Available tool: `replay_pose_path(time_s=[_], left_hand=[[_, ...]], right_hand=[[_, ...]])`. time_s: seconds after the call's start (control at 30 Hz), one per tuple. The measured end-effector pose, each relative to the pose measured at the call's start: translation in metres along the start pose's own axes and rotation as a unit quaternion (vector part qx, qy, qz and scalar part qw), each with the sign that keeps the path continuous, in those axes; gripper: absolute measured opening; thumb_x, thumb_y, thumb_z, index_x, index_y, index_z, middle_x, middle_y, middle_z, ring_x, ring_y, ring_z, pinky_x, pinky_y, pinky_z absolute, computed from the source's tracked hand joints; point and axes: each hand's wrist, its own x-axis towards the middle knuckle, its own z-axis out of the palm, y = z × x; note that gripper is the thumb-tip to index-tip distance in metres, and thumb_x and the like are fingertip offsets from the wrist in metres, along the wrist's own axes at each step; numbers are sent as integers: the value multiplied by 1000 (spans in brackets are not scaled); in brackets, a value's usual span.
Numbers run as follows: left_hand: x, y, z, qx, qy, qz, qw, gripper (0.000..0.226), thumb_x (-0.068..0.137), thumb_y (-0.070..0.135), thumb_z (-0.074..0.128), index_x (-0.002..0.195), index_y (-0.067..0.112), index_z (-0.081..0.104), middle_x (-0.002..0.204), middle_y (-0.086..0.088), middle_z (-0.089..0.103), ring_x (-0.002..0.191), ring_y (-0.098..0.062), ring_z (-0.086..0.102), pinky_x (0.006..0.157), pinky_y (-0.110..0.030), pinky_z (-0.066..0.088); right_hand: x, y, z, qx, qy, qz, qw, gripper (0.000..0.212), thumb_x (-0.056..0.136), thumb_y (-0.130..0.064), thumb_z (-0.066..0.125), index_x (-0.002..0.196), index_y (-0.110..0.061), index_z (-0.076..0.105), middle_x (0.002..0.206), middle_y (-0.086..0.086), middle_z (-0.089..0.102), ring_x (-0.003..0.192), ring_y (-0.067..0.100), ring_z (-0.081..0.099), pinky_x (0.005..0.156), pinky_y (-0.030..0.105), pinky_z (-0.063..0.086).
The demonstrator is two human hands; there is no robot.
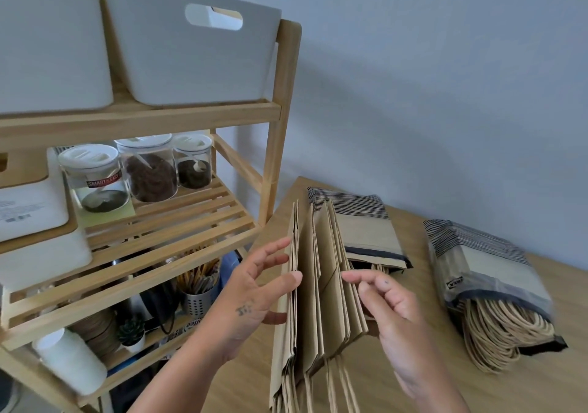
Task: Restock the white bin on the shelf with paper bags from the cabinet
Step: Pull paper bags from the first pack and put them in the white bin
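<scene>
A fanned stack of folded brown paper bags (321, 288) stands on edge between my hands, its twine handles hanging toward me. My left hand (251, 298) presses the stack's left side with thumb underneath and fingers spread. On the right side, my right hand (391, 310) holds the stack with loosely curled fingers. A white bin (178, 62) with a cut-out handle sits on the top level of the wooden shelf (276, 110), up and to the left of the bags. A second white bin (47, 40) stands to its left.
Two wrapped packs of paper bags (366, 231) (490, 288) lie on the wooden table (541, 387) to the right. The shelf's middle level holds three lidded jars (149, 170). Lower levels hold a metal cup of pencils (199, 288), a small plant and a white container.
</scene>
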Motion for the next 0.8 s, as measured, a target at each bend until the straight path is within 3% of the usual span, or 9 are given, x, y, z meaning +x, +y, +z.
replay_pose_path(time_s=[0.1, 0.23, 0.4, 0.57, 0.63, 0.67, 0.7, 0.8], left_hand=[[-1, 1, 0, 0, -3, 0, 1000, 52, 68, 37, 73, 115, 51, 56, 125, 8, 56, 105, -17, 62, 55, -21, 50], [-1, 0, 1, -1, -2, 2, 1000, 53, 64, 40, 73, 113, 53, 56, 125, 10, 56, 106, -17, 62, 60, -27, 53], [-1, -1, 2, -3, 1, -1, 1000, 51, 64, 40, 73, 110, 55, 57, 124, 12, 57, 106, -16, 63, 65, -34, 57], [-2, 0, 2, -6, 1, 1, 1000, 50, 65, 38, 72, 109, 54, 58, 124, 11, 57, 105, -16, 64, 66, -36, 58], [-2, 1, 3, -7, 1, 3, 1000, 48, 67, 35, 71, 109, 53, 59, 122, 11, 58, 103, -15, 64, 61, -29, 54], [-2, 1, 3, -7, 1, 4, 1000, 47, 68, 35, 71, 110, 52, 59, 122, 11, 58, 103, -14, 64, 60, -27, 53], [-2, 1, 3, -5, 1, 5, 1000, 45, 72, 34, 72, 111, 52, 58, 122, 11, 58, 103, -14, 64, 60, -26, 52], [-1, 0, 2, 0, 2, 4, 1000, 44, 78, 29, 70, 114, 51, 57, 124, 10, 56, 107, -15, 62, 61, -27, 53]], right_hand=[[-1, -6, 8, 41, 6, -14, 999, 18, 81, -30, 57, 85, -22, 72, 83, -3, 72, 79, -1, 62, 71, 7, 44], [0, -7, 14, 46, 45, -32, 997, 23, 62, -30, 71, 81, -16, 70, 81, -2, 73, 65, -1, 64, 61, 8, 48], [3, -2, 13, 7, 51, -17, 999, 16, 69, -10, 78, 78, -20, 69, 80, -7, 73, 60, 5, 62, 59, 15, 51], [1, -12, 14, 4, 6, -22, 1000, 30, 82, -1, 64, 94, -28, 68, 86, 0, 72, 70, 6, 66, 65, 17, 53], [-2, -16, 14, -47, -20, -32, 998, 41, 88, -2, 54, 106, -37, 66, 71, -1, 69, 56, 17, 58, 56, 22, 52], [-2, -17, 13, -80, -28, -40, 996, 45, 90, -2, 50, 109, -40, 64, 60, -4, 65, 47, 15, 50, 48, 16, 44], [-2, -17, 13, -112, -33, -51, 992, 48, 91, -1, 47, 110, -42, 63, 60, -8, 62, 48, 11, 49, 49, 12, 39], [-1, -17, 13, -165, -35, -69, 983, 49, 92, -3, 45, 102, -47, 65, 89, -9, 65, 81, 4, 59, 67, 5, 39]])
